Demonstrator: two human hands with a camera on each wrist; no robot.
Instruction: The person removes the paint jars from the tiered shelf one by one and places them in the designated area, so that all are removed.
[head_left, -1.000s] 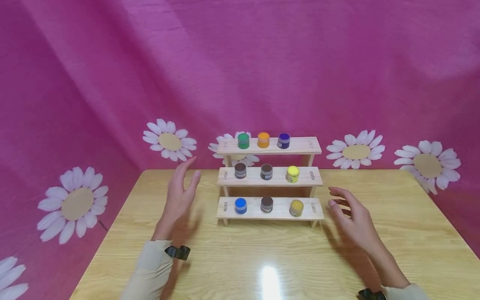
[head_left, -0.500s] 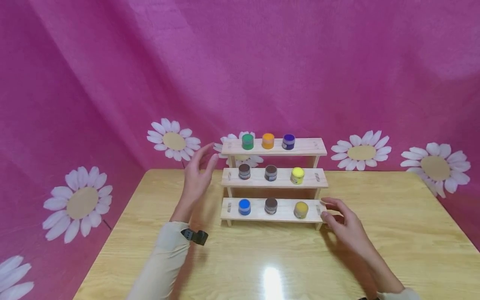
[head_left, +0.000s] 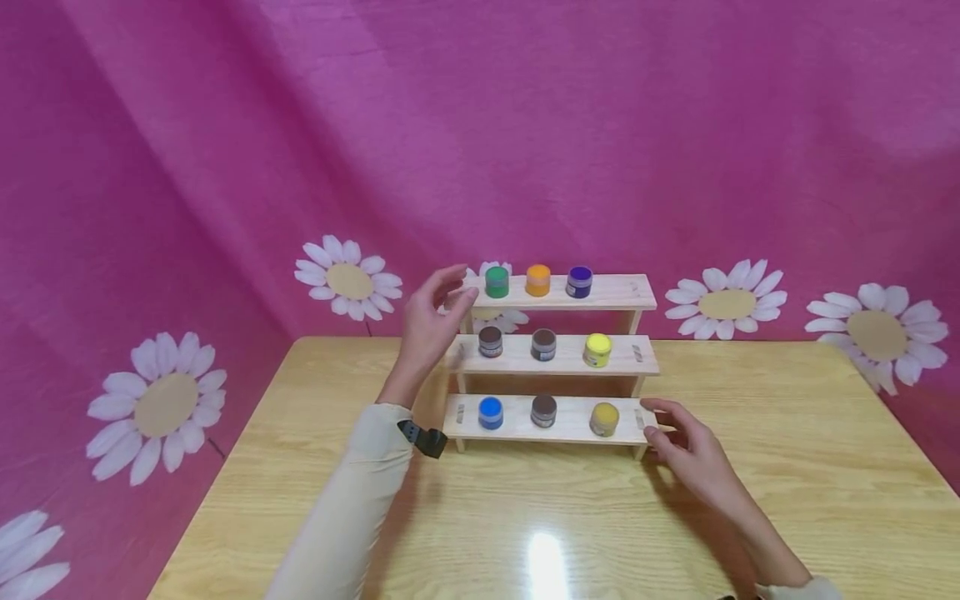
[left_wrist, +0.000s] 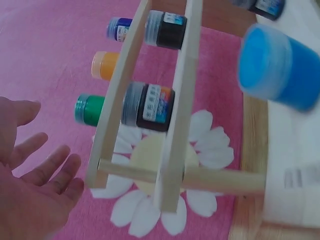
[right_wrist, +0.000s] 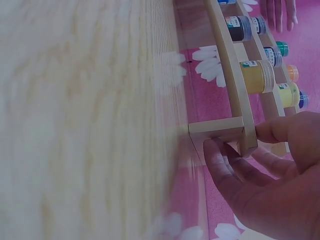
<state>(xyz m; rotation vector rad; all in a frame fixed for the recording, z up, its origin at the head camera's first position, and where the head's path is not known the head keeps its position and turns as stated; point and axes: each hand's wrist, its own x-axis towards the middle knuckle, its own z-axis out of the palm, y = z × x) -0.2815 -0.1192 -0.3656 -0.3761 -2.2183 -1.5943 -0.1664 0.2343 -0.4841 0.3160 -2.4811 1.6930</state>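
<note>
A three-tier wooden display rack [head_left: 506, 429] stands on the table, bearing small paint jars with clear lids. On the top tier are green [head_left: 497, 282], orange [head_left: 537, 281] and dark blue [head_left: 579, 282] jars. Two dark jars and a yellow jar [head_left: 597, 350] fill the middle tier; below sit a blue jar [head_left: 491, 413], a dark one and a mustard-yellow jar [head_left: 603, 419]. My left hand [head_left: 431, 321] hovers at the top tier's left end, its relaxed fingers [left_wrist: 60, 165] holding nothing. With thumb above and fingers beneath, my right hand [right_wrist: 270, 185] grips the bottom tier's right end.
The light wood table [head_left: 585, 517] reaches back to a magenta cloth [head_left: 480, 125] printed with white daisies, which also hangs along the left side. A black watch strap [head_left: 422, 438] circles my left wrist.
My left hand has moved right and up to the top tier's left end. The right hand has come left and taken hold of the bottom tier's right end. The jars keep their places.
</note>
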